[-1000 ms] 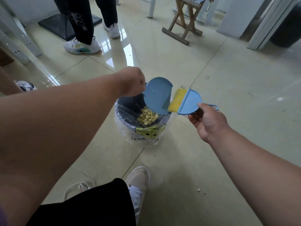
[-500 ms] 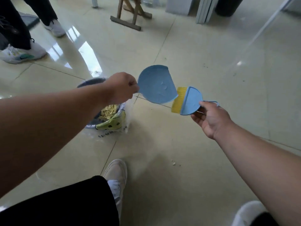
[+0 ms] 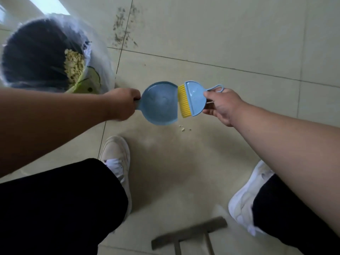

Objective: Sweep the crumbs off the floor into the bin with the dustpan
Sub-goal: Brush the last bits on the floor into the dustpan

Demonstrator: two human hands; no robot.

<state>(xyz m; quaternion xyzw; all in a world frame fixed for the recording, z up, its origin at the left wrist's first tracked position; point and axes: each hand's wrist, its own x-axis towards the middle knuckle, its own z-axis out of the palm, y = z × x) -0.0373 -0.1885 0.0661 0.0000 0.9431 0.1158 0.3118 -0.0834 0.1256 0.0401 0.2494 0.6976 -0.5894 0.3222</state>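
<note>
Few pale crumbs [image 3: 182,128] lie just below our round blue plastic dustpan [image 3: 159,103], left hand [image 3: 122,103] gripping its handle; right hand [image 3: 221,105] pinches the yellow-bristled blue brush [image 3: 191,98], nearer them.

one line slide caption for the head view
Left hand holds the blue dustpan, right hand the brush, above leftover crumbs beside the bin.
</note>
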